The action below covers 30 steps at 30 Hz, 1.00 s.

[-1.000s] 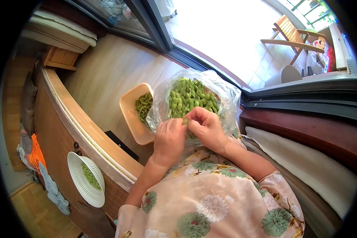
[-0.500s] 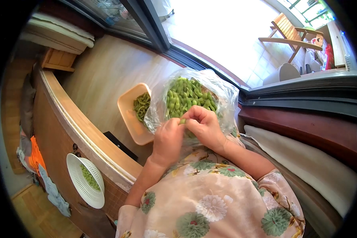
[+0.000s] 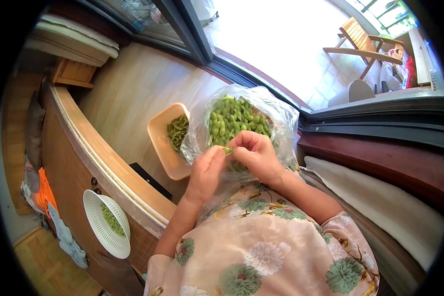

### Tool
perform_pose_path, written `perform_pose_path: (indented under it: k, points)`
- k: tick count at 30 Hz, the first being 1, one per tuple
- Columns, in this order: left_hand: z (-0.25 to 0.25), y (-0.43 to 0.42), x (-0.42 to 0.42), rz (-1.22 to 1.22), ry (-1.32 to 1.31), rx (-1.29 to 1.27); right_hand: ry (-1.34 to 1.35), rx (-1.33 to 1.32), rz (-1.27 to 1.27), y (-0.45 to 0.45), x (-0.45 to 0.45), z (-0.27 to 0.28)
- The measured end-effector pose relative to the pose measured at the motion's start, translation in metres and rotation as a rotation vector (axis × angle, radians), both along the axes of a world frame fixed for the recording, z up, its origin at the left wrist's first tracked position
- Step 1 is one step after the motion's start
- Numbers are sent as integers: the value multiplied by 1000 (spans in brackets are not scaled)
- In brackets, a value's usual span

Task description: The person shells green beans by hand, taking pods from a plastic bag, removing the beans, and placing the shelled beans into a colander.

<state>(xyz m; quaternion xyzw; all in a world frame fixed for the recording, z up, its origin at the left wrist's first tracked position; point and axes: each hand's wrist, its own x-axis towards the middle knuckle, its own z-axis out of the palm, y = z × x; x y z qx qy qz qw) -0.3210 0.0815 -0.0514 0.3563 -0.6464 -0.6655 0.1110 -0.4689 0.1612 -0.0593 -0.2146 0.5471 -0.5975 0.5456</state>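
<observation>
Between my two hands is a green edamame pod point(image 3: 227, 150), pinched at both ends. My left hand point(image 3: 205, 172) grips its left end with thumb and fingers, while my right hand point(image 3: 256, 155) pinches the right end. Just beyond my fingers, a clear plastic bag point(image 3: 283, 121) lies open, full of green edamame pods point(image 3: 232, 116). To its left stands a peach plastic basin point(image 3: 159, 130) with empty-looking pods point(image 3: 177, 130) in it. A white colander point(image 3: 93, 217) at the lower left holds shelled green beans point(image 3: 112, 220).
The colander rests on a brown mat-covered surface point(image 3: 76, 163) with a wooden edge. A dark flat object point(image 3: 150, 181) lies near the basin on the wood floor point(image 3: 128, 84). Behind the bag runs a dark sliding-door frame point(image 3: 232, 71); a wooden chair point(image 3: 360, 39) stands outside.
My left fingers have shifted slightly, and more of the pod shows between my hands. The basin, bag and colander stay where they were.
</observation>
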Motion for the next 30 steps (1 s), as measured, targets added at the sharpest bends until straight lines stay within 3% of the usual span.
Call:
perform_pose_path:
  k: [14,28,30]
  points:
    - [10,-5,-1,-43,-56,28,80,38,75,-1,-5,-4]
    - [7,-4,-1,63,11,265,-75,27,92,0,-12,4]
    - [10,-3,-4,77,-39,188,-88,-1,78,0,-11,4]
